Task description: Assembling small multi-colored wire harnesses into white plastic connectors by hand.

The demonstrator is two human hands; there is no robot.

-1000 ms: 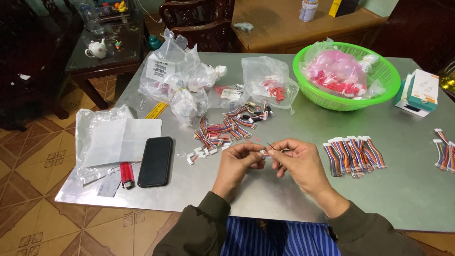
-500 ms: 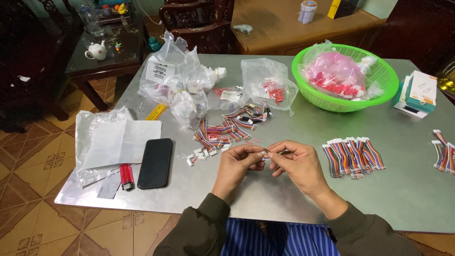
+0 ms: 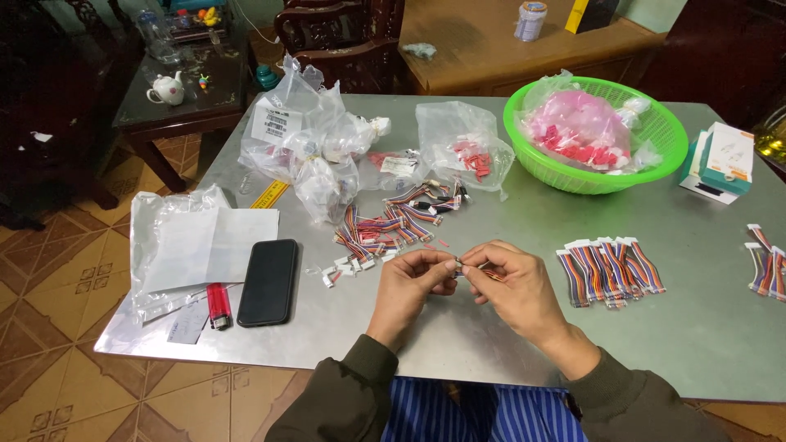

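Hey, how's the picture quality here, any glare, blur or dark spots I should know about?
Head view: soft sheen on the grey metal table but no harsh glare; left hand and right hand are fairly sharp, though the small wire piece they pinch is too small to resolve; the upper left corner is dim; the table's edges bow slightly from a wide lens.

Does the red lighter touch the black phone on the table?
Apart. The head view shows a narrow strip of bare table between the red lighter and the black phone.

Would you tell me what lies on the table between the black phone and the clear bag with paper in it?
In the head view, a red lighter lies between the phone and the bag.
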